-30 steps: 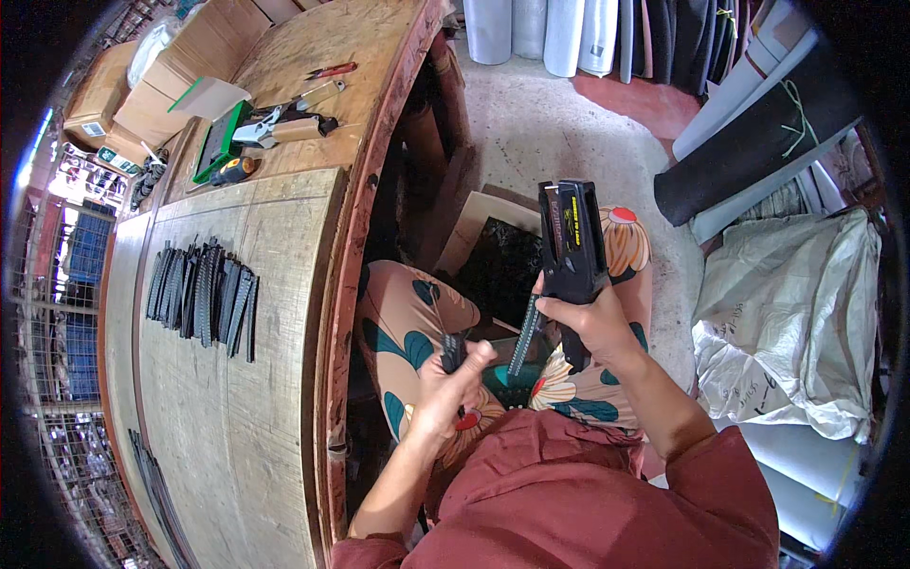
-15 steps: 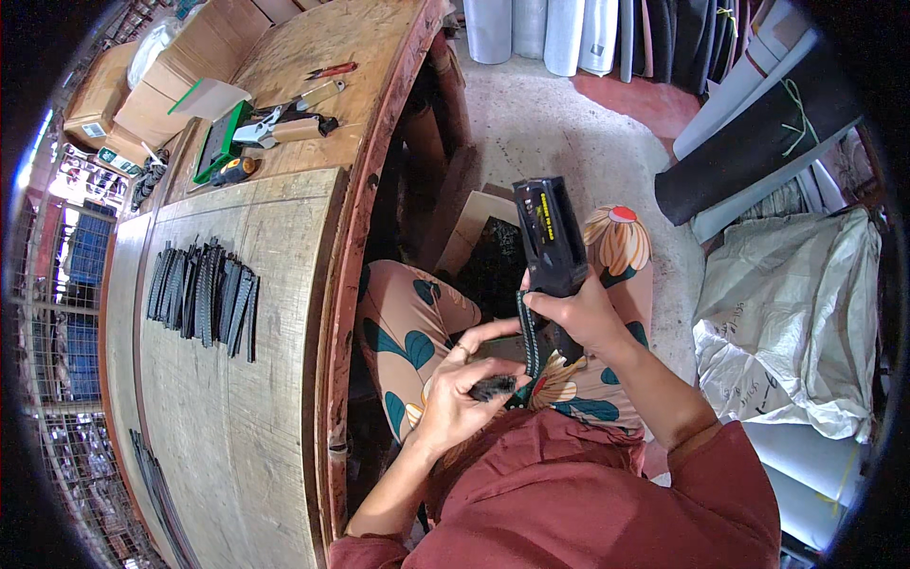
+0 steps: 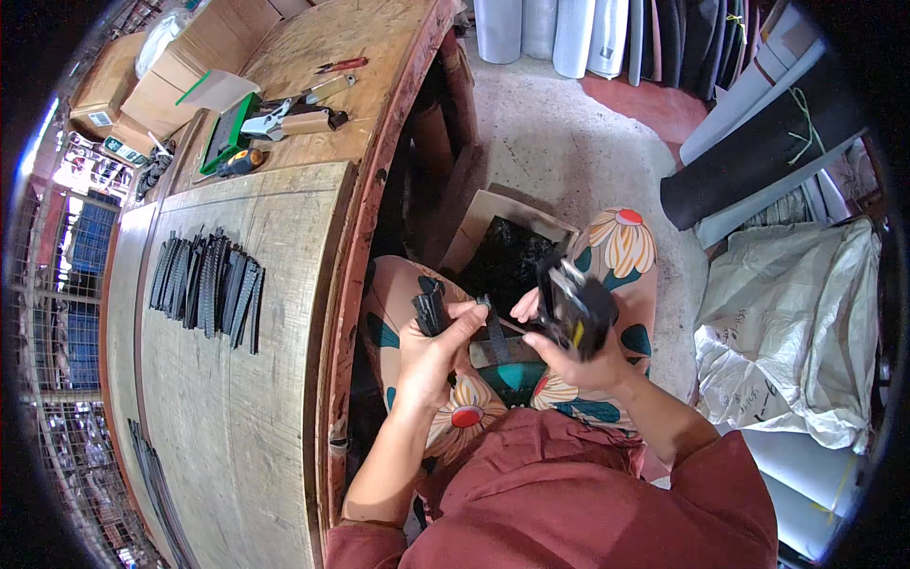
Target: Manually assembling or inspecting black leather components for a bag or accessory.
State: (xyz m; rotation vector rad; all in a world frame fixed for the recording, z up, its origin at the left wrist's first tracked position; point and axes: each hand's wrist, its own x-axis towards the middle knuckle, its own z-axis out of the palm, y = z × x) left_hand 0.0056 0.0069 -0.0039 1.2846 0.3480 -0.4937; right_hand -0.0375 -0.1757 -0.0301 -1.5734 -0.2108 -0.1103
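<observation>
In my left hand (image 3: 431, 356), closed above my lap, is a bundle of short black strips (image 3: 430, 309). Thumb and forefinger pinch the top of a single black strip (image 3: 497, 337) that hangs between my hands. My right hand (image 3: 578, 365) grips a bulky black handheld tool (image 3: 586, 308) with a yellow mark. Motion blurs the tool, so its exact kind cannot be made out. Some right fingertips are close to the pinched strip; whether they touch it is unclear. On the table at left lies a pile of similar black strips (image 3: 209, 284).
An open cardboard box (image 3: 466, 228) with dark contents stands beyond my knees. The wooden table (image 3: 275, 398) holds long thin strips (image 3: 156, 493), a green tray (image 3: 216, 152), an orange-and-black tool (image 3: 242, 162) and other hand tools. Material rolls (image 3: 758, 161) and a white sack (image 3: 787, 322) are at right.
The tool has tilted and blurred, moving down and slightly right. My left hand has risen and turned, showing the bundle upright. The strip, earlier running up to my right hand, now hangs from my left fingers.
</observation>
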